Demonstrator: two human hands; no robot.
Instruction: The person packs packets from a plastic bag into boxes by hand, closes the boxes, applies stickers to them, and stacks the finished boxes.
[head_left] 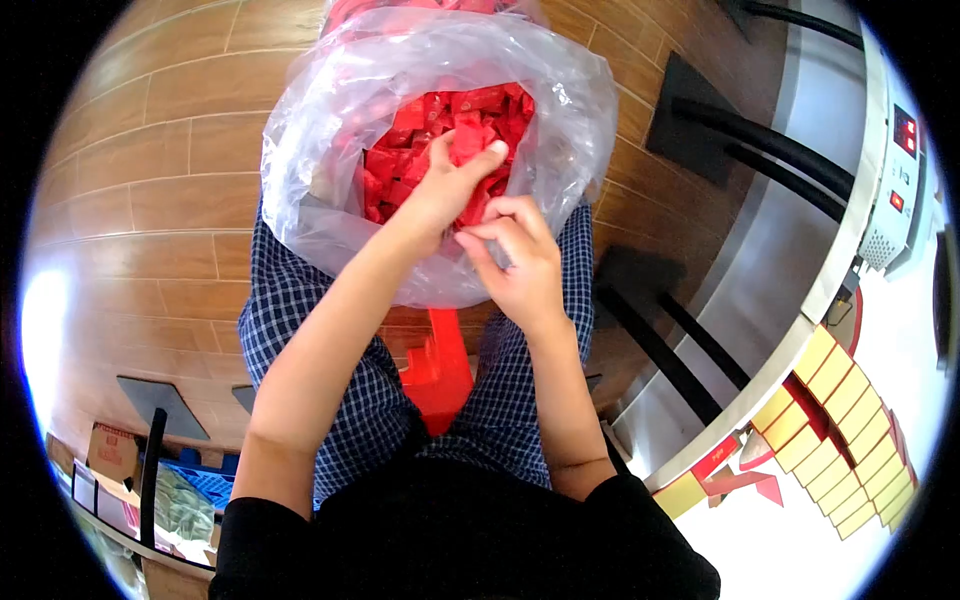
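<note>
A clear plastic bag (325,120) holds many red packets (398,165). Over them, the left hand (445,190) grips one packet (470,140); the right hand (515,255) curls beside it, its grip unclear. How much is done or left, I cannot tell.

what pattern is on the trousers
The trousers are dark blue with a pale check, showing best in the head view, the only one.

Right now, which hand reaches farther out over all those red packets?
The left hand: it's out over the red packets. The right hand is closer to the person, at the clear plastic bag's near side.
</note>
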